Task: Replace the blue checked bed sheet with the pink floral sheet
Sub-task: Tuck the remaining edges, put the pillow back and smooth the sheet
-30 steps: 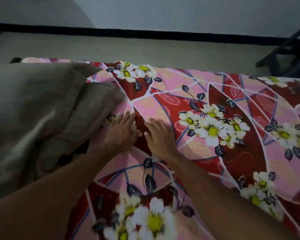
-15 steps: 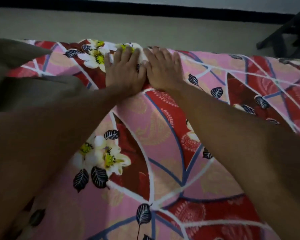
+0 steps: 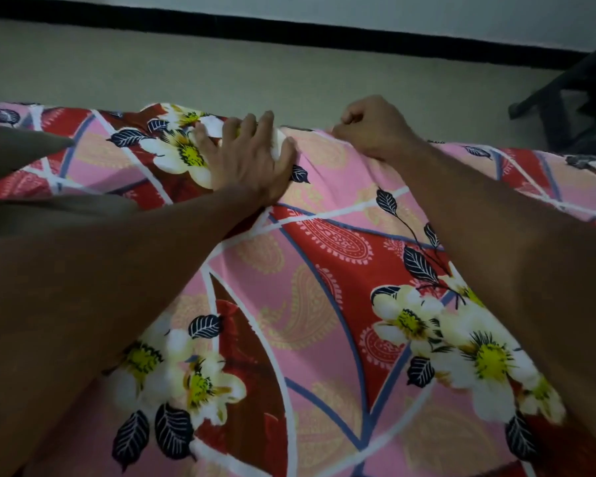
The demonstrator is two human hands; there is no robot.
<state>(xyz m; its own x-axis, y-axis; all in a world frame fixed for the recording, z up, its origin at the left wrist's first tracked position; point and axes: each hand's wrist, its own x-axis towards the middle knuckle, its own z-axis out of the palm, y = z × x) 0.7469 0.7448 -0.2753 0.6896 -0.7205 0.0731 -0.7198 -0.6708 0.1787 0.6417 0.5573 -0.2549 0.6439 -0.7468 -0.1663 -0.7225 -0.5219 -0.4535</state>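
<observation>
The pink floral sheet point(image 3: 310, 304), pink and red with white flowers and dark leaves, covers the bed across the whole lower view. My left hand point(image 3: 248, 156) lies flat on it near the far edge, fingers spread and pressing the cloth down. My right hand point(image 3: 372, 129) is at the far edge a little to the right, its fingers curled and pinching the hem of the sheet. No blue checked sheet is in view.
A brown pillow point(image 3: 21, 149) lies at the left edge of the bed. Beyond the bed is a strip of pale floor point(image 3: 221, 70) with a black skirting line and a wall. A dark chair or table frame point(image 3: 578, 91) stands at the far right.
Both hands slid from the middle of the sheet to its far edge. The right hand then moved apart to the right and curled onto the hem; the left stayed flat.
</observation>
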